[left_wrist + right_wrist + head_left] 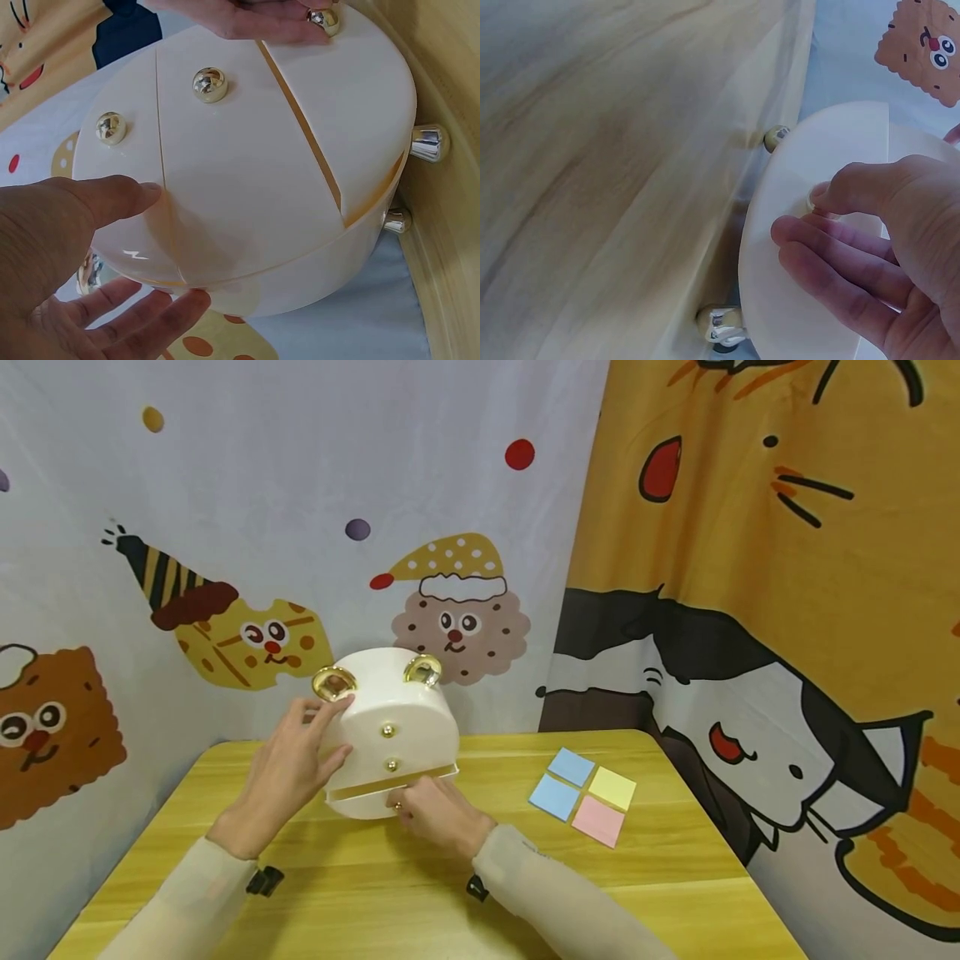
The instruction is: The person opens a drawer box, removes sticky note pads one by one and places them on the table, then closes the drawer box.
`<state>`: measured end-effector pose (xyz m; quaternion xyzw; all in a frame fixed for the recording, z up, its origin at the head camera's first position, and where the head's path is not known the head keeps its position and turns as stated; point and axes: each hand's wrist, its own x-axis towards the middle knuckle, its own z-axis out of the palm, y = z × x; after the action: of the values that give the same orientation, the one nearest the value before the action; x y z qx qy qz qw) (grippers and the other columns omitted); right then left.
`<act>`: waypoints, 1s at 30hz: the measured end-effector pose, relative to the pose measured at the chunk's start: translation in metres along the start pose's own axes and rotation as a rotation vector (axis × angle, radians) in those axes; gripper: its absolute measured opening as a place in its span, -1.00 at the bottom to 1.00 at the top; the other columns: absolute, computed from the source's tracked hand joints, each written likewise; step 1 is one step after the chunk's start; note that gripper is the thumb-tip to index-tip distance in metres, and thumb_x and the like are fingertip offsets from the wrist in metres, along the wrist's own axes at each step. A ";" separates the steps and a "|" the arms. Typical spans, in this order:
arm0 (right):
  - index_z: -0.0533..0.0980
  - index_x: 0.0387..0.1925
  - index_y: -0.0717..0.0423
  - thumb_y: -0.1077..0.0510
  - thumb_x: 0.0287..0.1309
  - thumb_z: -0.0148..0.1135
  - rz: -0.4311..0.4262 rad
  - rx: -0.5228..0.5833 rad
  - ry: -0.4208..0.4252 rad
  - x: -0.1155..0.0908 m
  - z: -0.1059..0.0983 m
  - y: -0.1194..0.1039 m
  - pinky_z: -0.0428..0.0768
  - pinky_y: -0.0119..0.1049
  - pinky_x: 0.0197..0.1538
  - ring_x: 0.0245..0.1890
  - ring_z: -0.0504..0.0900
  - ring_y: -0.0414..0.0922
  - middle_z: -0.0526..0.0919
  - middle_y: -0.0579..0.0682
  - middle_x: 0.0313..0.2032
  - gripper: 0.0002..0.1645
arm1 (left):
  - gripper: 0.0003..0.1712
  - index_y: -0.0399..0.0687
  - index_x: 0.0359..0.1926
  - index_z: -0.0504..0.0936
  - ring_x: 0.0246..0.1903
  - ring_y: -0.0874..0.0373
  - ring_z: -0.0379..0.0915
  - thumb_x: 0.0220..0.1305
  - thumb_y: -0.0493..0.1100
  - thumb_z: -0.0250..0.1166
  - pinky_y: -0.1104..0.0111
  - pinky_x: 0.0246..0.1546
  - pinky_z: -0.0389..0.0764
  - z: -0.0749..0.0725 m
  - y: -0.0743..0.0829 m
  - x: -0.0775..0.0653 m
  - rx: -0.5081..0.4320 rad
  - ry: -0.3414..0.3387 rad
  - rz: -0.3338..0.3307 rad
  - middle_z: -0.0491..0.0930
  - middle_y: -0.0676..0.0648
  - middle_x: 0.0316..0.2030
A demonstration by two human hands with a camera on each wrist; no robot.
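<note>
A glossy white round-topped drawer box [423,739] with two gold ring ears stands upright on the table. Its upper drawers each carry a gold ball knob [210,85]. The bottom drawer [799,165] is pulled partway out, leaving a gap above it. My right hand [442,814] pinches that drawer's gold knob [325,20] between thumb and fingers. On the box's left side rests my left hand [288,764], the thumb against the front and the other fingers along the side, nearly straight. Gold feet [429,142] show under the box.
Right of the box, several sticky note pads lie on the wooden table [337,893]: two blue pads [572,766], a yellow one [612,788] and a pink one [598,821]. Cartoon-printed curtains [450,443] hang behind the table and along its right side.
</note>
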<state>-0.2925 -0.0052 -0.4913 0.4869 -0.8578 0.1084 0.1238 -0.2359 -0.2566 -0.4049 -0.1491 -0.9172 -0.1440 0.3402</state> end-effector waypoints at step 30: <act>0.88 -0.14 -0.12 0.38 0.22 0.58 -0.011 -0.013 0.054 0.011 0.008 0.009 0.42 -0.60 -0.25 -0.35 0.51 -0.39 0.79 -0.32 -0.33 -0.67 | -0.07 0.03 0.61 0.61 0.09 -0.41 0.77 0.27 -0.26 0.79 0.04 -0.53 0.70 0.001 0.000 0.000 -0.004 0.008 0.003 0.57 -0.40 0.19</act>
<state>-0.3069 -0.0118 -0.4955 0.4879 -0.8520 0.1155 0.1507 -0.2363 -0.2558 -0.4056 -0.1506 -0.9152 -0.1461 0.3440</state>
